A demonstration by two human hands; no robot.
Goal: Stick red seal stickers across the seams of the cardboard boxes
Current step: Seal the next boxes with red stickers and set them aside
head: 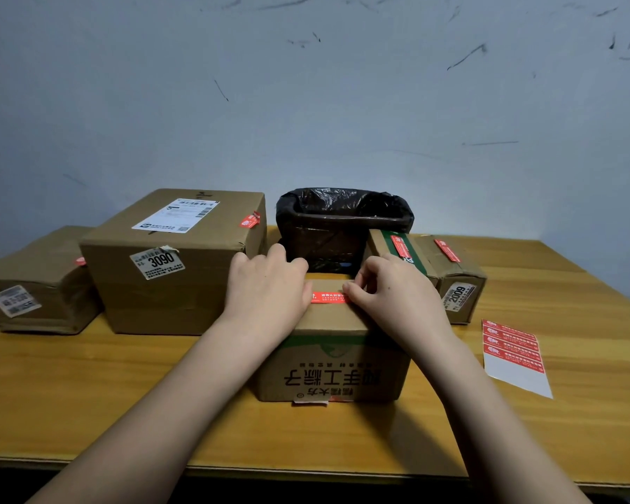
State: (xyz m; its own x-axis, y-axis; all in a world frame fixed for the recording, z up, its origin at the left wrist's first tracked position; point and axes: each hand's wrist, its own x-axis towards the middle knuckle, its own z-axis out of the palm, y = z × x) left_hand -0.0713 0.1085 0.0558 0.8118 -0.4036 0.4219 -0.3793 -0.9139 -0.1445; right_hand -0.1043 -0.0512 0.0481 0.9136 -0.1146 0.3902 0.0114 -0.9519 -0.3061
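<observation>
Presently, starting at your far left, a low cardboard box (33, 281) sits on the wooden table (106, 387) with a pale label on its front. Just beside it stands a taller box (168, 263) marked 3090, carrying a white shipping label on top and a red seal sticker (250, 220) folded over its upper right edge.

Your left hand (266, 289) lies flat, fingers straight, on top of the front box (335, 354), pressing down beside the left end of a red sticker (329, 297). That sticker lies along the top of the front box, between your two hands. Your right hand (390, 292) has its fingers curled, with thumb and fingertips on the sticker's right end; whether they pinch it or only press it down cannot be told. The hands are close together, apart only by the visible length of the sticker.

Behind the front box stands a container lined with a black bag (342, 212). To its right lie two small boxes, each bearing a red seal: one with green tape (397, 249), one marked 2009 (459, 281). Farther right, a sticker sheet (515, 354) rests flat on the table, with red stickers on its upper part and bare backing below.
</observation>
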